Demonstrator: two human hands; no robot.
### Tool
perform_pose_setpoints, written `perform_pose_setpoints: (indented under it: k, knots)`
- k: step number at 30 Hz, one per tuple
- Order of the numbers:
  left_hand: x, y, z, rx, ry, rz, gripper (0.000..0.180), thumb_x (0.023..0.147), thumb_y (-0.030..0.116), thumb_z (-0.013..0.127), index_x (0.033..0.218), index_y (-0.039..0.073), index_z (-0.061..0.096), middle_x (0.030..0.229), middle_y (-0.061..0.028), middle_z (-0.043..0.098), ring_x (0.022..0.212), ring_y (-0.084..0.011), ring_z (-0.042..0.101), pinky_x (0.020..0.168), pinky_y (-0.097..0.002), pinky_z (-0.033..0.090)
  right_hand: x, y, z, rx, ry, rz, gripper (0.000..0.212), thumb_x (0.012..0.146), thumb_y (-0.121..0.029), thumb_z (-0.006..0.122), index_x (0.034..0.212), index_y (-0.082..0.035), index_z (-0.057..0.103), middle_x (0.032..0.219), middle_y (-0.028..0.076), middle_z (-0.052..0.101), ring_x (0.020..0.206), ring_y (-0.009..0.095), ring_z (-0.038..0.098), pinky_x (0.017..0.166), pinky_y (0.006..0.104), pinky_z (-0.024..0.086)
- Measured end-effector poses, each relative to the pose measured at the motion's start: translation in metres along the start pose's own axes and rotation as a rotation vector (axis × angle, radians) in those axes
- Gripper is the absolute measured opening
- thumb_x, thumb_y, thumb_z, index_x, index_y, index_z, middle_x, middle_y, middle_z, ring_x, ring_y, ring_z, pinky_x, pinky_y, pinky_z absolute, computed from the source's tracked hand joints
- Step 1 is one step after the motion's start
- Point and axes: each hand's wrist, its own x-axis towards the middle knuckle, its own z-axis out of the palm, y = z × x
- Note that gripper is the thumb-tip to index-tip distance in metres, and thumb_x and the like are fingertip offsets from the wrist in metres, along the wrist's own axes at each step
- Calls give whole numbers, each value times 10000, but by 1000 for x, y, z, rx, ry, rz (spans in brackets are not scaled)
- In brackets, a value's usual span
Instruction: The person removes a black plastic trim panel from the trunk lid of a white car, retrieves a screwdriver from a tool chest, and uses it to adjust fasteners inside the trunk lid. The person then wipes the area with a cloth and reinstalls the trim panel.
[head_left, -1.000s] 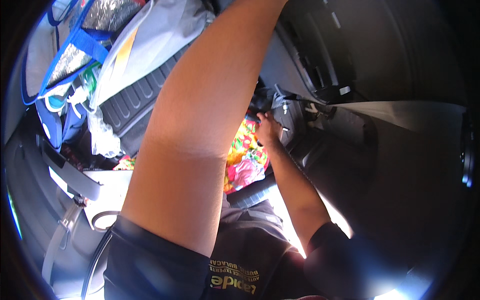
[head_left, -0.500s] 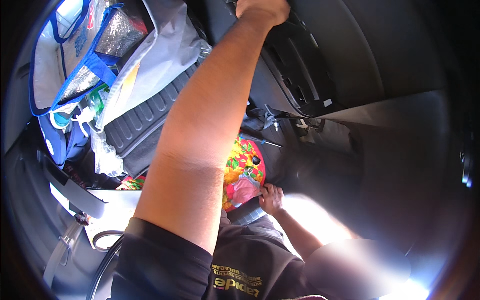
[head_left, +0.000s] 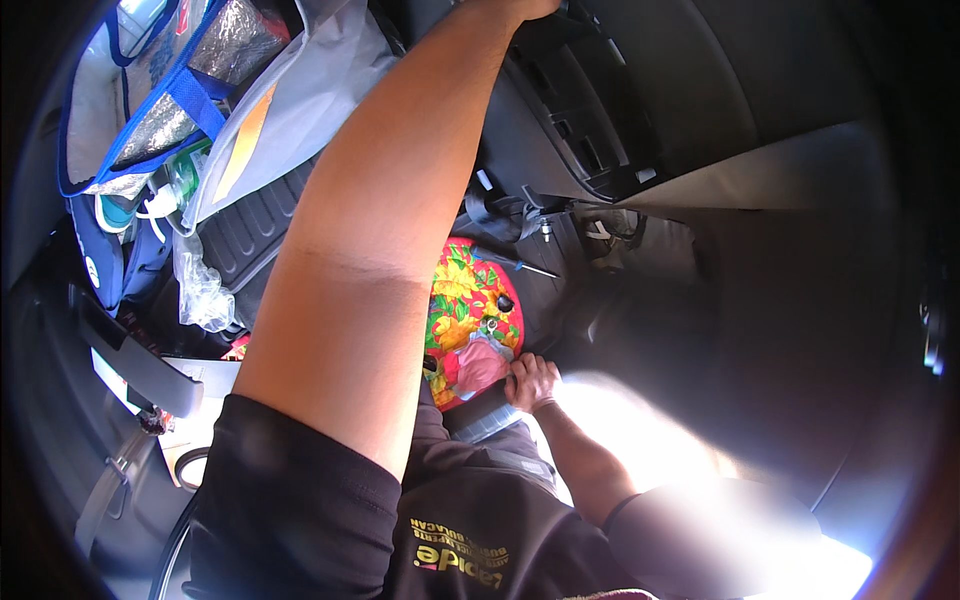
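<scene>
My left arm reaches up across the picture. Its hand (head_left: pixel 535 8) is cut off by the top edge beside a black slotted panel (head_left: pixel 580 110), and its fingers are hidden. Lower down, my right hand (head_left: pixel 533 382) has its fingers curled at the edge of a red floral cushion (head_left: pixel 455 275), close against a crumpled pink cloth (head_left: pixel 480 367). What those fingers grip, if anything, I cannot make out. On the cushion lie a small black round piece (head_left: pixel 505 303) and a small metal ring (head_left: pixel 491 325). A screwdriver (head_left: pixel 515 262) with a dark handle rests across its far edge.
At the upper left stands an open insulated bag (head_left: pixel 185 95) with blue trim, beside a whitish plastic sheet (head_left: pixel 300 110). A ribbed black mat (head_left: pixel 245 225) and crumpled clear plastic (head_left: pixel 205 290) lie below. Dark straps (head_left: pixel 500 215) hang beyond the cushion. Trim walls enclose the right side.
The view has shifted, so my left hand sits higher and more of it is cut off. The screwdriver and more of the cushion now show. My right hand stays by the pink cloth.
</scene>
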Motion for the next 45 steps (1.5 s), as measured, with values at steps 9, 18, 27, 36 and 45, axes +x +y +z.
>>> perform_pose_setpoints:
  k: [9, 18, 27, 36, 45]
  knots:
    - [3, 2, 1, -58, 4, 8, 479, 1000, 263, 528, 1412, 88, 701, 1490, -222, 639, 1412, -385, 593, 1182, -495, 474, -2, 2, 1, -18, 100, -43, 263, 711, -321, 731, 922, -164, 717, 988, 53, 658, 902, 272, 669, 775, 465, 485]
    - [-15, 21, -10, -56, 47, -173, 470, 1023, 218, 485, 1422, 43, 662, 1484, -236, 641, 1411, -394, 597, 1176, -475, 485, -9, 2, -2, -54, -115, 24, 314, 776, -352, 678, 1022, -173, 752, 1043, 48, 680, 1006, 266, 678, 896, 457, 508]
    - [-17, 19, -18, -39, -48, -84, 478, 970, 226, 558, 1391, 34, 678, 1463, -239, 656, 1382, -411, 615, 1175, -498, 480, -10, 4, 1, -51, -31, -4, 291, 733, -348, 685, 951, -165, 749, 1001, 43, 684, 982, 264, 678, 865, 465, 509]
    - [-8, 18, -8, -29, -32, -134, 453, 987, 233, 519, 1349, 56, 727, 1461, -243, 656, 1382, -414, 615, 1170, -498, 481, -12, 6, 3, -42, -87, 30, 321, 758, -369, 676, 995, -167, 757, 1040, 47, 697, 1025, 264, 681, 917, 475, 515]
    - [10, 0, 4, 18, -58, -39, 474, 1067, 365, 452, 1320, 72, 726, 1430, -238, 662, 1361, -411, 607, 1157, -516, 475, -13, 6, 7, -91, -37, 9, 301, 701, -382, 692, 926, -188, 742, 984, 10, 703, 980, 242, 665, 879, 455, 507]
